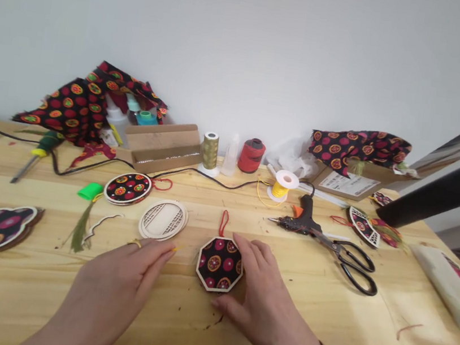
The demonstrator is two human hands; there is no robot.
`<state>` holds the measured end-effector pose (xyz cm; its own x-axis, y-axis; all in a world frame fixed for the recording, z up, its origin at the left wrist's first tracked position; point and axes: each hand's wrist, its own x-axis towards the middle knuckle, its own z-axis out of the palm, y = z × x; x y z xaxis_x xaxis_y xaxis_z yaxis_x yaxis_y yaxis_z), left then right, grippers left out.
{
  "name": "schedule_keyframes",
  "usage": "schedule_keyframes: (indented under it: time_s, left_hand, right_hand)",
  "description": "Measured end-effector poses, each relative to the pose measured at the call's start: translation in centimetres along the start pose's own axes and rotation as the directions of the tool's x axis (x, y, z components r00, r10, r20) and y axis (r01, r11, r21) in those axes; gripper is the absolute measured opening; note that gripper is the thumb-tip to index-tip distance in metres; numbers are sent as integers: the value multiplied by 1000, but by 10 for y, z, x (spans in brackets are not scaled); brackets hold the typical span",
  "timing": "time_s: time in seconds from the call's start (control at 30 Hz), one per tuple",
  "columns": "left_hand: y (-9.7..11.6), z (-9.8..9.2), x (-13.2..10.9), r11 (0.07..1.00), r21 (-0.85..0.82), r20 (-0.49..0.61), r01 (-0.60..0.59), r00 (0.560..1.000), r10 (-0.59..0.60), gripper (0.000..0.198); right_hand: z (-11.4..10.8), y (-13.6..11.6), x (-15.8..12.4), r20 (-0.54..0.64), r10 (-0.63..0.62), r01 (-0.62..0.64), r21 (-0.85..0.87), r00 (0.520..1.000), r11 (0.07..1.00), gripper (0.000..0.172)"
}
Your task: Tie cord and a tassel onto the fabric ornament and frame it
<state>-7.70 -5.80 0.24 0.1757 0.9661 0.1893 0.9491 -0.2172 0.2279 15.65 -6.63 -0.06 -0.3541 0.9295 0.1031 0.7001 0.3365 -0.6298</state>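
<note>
My right hand (266,295) rests on the wooden table (363,322) with its fingers curled round the right side of an octagonal ornament (219,263) covered in black cloth with red and orange dots. A red loop (223,222) sticks out of the ornament's far edge. My left hand (118,282) lies to its left, fingers pinched on a thin yellow thread (177,248). Just beyond that hand lies a stack of bare wooden oval frames (163,219).
Black scissors (352,262) and a glue gun (304,218) lie to the right. Spools of thread (252,155) and a cardboard box (160,145) stand at the back, with patterned fabric (81,100). More covered ornaments (127,187) lie to the left, beside a screwdriver (38,154).
</note>
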Motion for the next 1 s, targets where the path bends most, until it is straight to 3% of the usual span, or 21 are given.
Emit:
schedule_keyframes:
  time_s: [0.13, 0.33, 0.43, 0.5, 0.63, 0.7, 0.77, 0.83, 0.9, 1.0]
  left_hand:
    - [3, 11, 0, 995, 51, -38, -81, 996, 83, 31]
    - [11, 7, 6, 952, -74, -291, -297, 920, 264, 27]
    - [17, 4, 3, 939, -166, -365, -300, 904, 225, 28]
    - [19, 4, -1, 931, -265, -345, -252, 926, 153, 28]
    - [22, 6, -8, 852, -523, -106, 38, 988, -109, 30]
    - [26, 4, -6, 705, -673, 63, 223, 967, -246, 35]
    - [33, -1, -2, 480, -788, 260, 385, 915, -308, 37]
    - [42, -5, 4, 268, -825, 442, 498, 863, -243, 36]
    - [50, -8, 8, 73, -818, 568, 570, 821, -56, 34]
    - [58, -7, 10, -73, -769, 632, 634, 773, 54, 33]
  right_hand:
    - [4, -1, 2, -8, -3, 3, -30, 1000, 1000, 84]
    - [5, -3, 3, -13, -14, 13, -68, 1000, 998, 77]
    - [7, -1, 4, -15, -18, 17, -80, 1000, 997, 75]
    - [8, 2, 4, -20, -28, 26, -82, 999, 996, 76]
    - [6, 5, -1, -44, -45, 41, -77, 998, 996, 83]
    - [3, 5, -4, -70, -44, 39, -68, 997, 997, 85]
    - [-2, 3, -8, -99, -46, 41, -54, 994, 998, 86]
    - [-5, 0, -11, -116, -63, 58, -48, 991, 997, 85]
    - [-7, -4, -14, -122, -91, 85, -52, 988, 995, 84]
    - [-8, -6, -19, -129, -123, 117, -55, 984, 992, 82]
